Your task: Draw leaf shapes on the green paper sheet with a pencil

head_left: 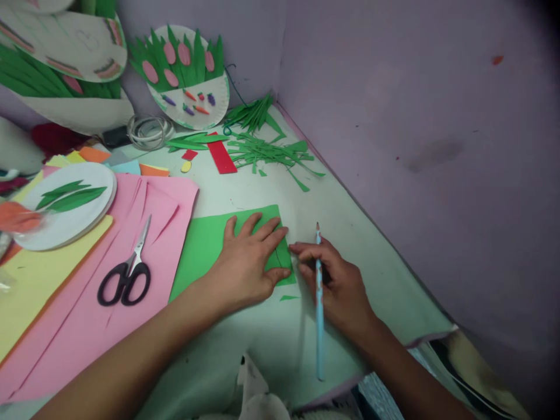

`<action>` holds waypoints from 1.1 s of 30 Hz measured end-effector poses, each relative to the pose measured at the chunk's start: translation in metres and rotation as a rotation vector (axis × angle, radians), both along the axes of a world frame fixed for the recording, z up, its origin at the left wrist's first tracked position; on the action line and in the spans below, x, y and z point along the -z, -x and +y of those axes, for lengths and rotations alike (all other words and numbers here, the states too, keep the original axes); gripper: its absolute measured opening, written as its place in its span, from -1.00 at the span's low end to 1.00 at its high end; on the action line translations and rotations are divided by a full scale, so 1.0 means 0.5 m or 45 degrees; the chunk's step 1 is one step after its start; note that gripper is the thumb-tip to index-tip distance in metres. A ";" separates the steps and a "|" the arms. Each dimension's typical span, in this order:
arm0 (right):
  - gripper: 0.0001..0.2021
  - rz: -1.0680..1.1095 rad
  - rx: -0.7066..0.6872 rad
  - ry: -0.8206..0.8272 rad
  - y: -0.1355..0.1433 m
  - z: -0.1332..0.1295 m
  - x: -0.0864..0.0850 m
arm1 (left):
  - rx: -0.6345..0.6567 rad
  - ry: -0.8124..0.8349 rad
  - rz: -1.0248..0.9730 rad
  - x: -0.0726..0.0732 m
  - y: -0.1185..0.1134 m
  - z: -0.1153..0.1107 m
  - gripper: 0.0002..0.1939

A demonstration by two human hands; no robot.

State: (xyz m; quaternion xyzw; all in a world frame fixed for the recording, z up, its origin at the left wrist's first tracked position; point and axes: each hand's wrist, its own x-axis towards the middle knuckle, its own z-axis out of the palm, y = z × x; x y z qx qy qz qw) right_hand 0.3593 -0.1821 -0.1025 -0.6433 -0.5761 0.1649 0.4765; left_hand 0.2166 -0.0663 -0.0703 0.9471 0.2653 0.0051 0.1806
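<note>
A sheet of green paper (203, 245) lies on the table, with a dark curved line drawn near its right edge. My left hand (249, 256) rests flat on it, fingers spread. Just right of the sheet is my right hand (336, 280), its fingers curled around a light blue pencil (319, 326). The pencil stands lengthwise across my fingers, its point directed away from me. A small green scrap (289, 297) lies below the sheet. Black-handled scissors (130, 271) rest on pink paper (161, 280) to the left.
Green paper strips (266, 151) and a red paper piece (221, 154) lie at the back. White paper plates (102, 213) hold green leaf shapes on the left. A decorated plate (205, 114) leans on the purple wall (394, 116), which borders the table's right side.
</note>
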 end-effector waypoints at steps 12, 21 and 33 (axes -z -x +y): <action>-0.77 -0.245 -0.237 0.131 -0.017 -0.004 0.001 | 0.134 -0.136 0.071 -0.015 0.024 0.009 -0.55; -0.81 -0.153 -0.123 0.124 -0.011 -0.005 -0.003 | 0.263 -0.289 -0.042 -0.031 0.031 0.021 -0.63; -0.85 -0.027 -0.066 0.154 -0.011 -0.009 -0.003 | 1.258 -0.787 0.268 -0.053 -0.059 0.026 -0.66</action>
